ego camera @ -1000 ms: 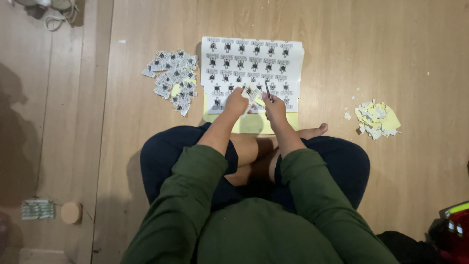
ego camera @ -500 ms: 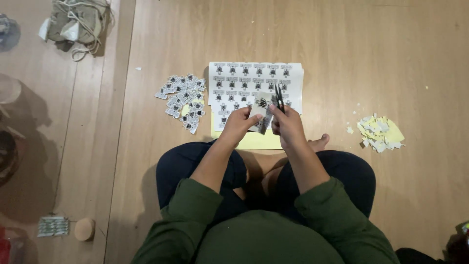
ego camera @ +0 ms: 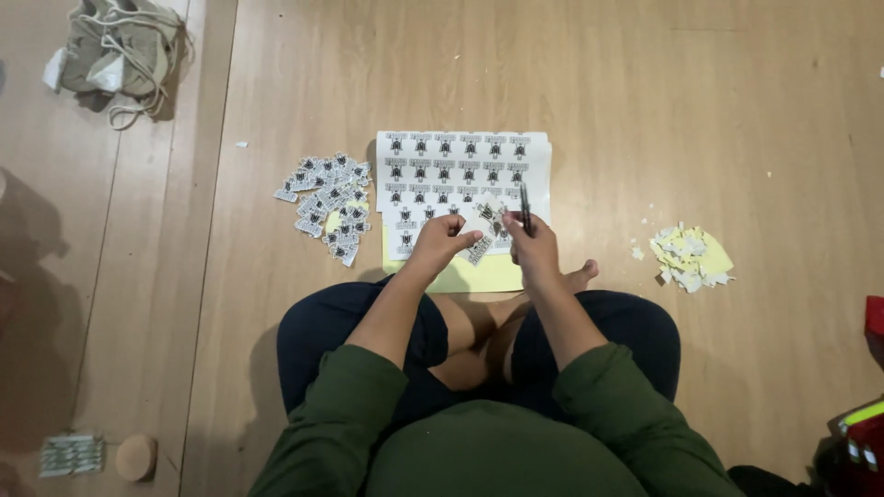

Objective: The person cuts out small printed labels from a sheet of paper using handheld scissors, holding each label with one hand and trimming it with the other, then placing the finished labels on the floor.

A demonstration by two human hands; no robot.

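Note:
I sit cross-legged on a wooden floor. A white sheet of small printed stickers (ego camera: 465, 161) lies in front of me on a yellow backing sheet (ego camera: 470, 274). My left hand (ego camera: 440, 241) pinches a small cut-out strip of stickers (ego camera: 483, 230) lifted above the sheet. My right hand (ego camera: 534, 247) holds a thin dark tool (ego camera: 525, 208), a pen or a blade, pointing up, and touches the strip's right end.
A pile of cut stickers (ego camera: 327, 207) lies left of the sheet. Yellow and white paper scraps (ego camera: 689, 256) are heaped at the right. A pair of shoes (ego camera: 124, 51) sits far left; a round wooden disc (ego camera: 136, 456) and a small packet (ego camera: 71, 454) lie near left.
Both hands rose off the sheet, bringing a small cut strip of stickers up with them. The view tilted, so the sheet sits lower in the picture.

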